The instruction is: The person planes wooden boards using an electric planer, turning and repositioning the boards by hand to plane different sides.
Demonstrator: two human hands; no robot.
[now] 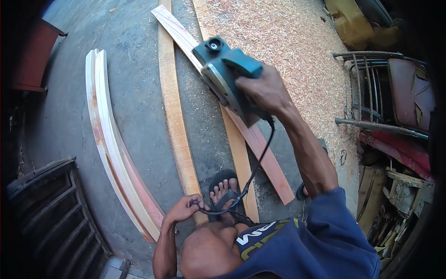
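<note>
My right hand (265, 86) grips the handle of a teal electric planer (225, 93), held over a pinkish plank (274, 174) that lies diagonally across a yellowish board (239, 162). The planer's black power cord (260, 156) loops down to my left hand (188, 204), which pinches it low in the view, beside my sandalled foot (223, 190). Another long yellowish board (169, 102) runs beside my foot toward the top of the view.
Pale strips (107, 130) lie at left. Shavings (288, 42) cover the upper-right floor. A metal-framed chair (409, 95) and scrap wood (381, 209) sit at right. A red cabinet (32, 60) stands upper left, a dark slatted metal frame (74, 204) lower left.
</note>
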